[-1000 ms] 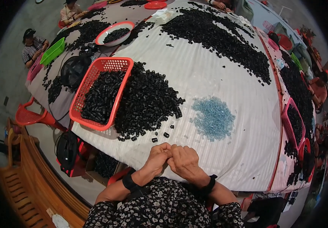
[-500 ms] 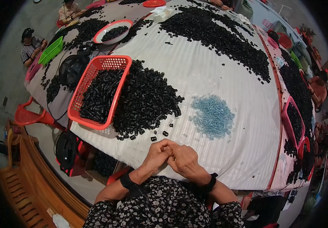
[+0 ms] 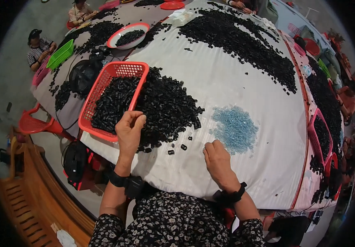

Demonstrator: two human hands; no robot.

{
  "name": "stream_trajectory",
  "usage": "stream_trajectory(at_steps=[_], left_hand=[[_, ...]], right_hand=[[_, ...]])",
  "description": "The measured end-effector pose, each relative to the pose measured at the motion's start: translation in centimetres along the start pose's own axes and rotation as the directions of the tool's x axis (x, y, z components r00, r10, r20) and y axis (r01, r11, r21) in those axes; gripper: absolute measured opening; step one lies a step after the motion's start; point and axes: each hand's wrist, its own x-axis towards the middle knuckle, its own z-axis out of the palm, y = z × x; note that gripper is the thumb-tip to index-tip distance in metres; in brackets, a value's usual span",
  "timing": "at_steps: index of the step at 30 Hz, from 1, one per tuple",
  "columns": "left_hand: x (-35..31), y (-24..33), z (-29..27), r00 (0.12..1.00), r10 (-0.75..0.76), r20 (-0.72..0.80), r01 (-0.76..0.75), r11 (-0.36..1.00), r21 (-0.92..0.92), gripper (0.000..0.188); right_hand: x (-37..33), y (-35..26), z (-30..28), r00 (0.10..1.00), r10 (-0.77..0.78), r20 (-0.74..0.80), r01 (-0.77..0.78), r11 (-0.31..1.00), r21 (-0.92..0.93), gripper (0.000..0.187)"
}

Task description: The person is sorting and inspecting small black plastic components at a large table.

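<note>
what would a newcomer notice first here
Probably the red basket of small black pieces, near the left hand. A dark heap spreads to its right. Farther right, a pale blue patch of tiny pieces lies beyond the right hand.

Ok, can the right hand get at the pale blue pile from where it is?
Probably yes: the right hand is right by the near-left edge of the pale blue pile, and neither the red basket nor the left hand stands between them.
</note>
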Motion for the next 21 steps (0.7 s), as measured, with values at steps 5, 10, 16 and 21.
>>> stream_trajectory(at_steps=[5,10,16,21], left_hand=[[1.7,0.0,-1.7,0.987,0.120,-0.102,-0.093,0.966,0.240,0.010],[3.8,-1.6,-5.3,0.921,0.374,-0.110,-0.170,0.639,0.750,0.017],[1.7,0.7,-2.9,0.792,0.598,0.123,-0.462,0.455,0.762,0.034],[-2.5,-0.9,2.4,0.734,0.452,0.507,-0.662,0.641,0.387,0.023]], right_hand=[[0.6,-0.2,0.7,0.990,-0.101,0.102,0.118,0.979,-0.168,0.008],[0.2,-0.6,-0.2,1.000,-0.003,0.015,0.003,1.000,0.015,0.008],[-0.2,-1.0,-0.6,0.996,0.069,-0.057,-0.057,0.979,0.195,0.008],[-0.4,-2.0,-1.4,0.983,0.186,-0.003,-0.172,0.913,0.369,0.010]])
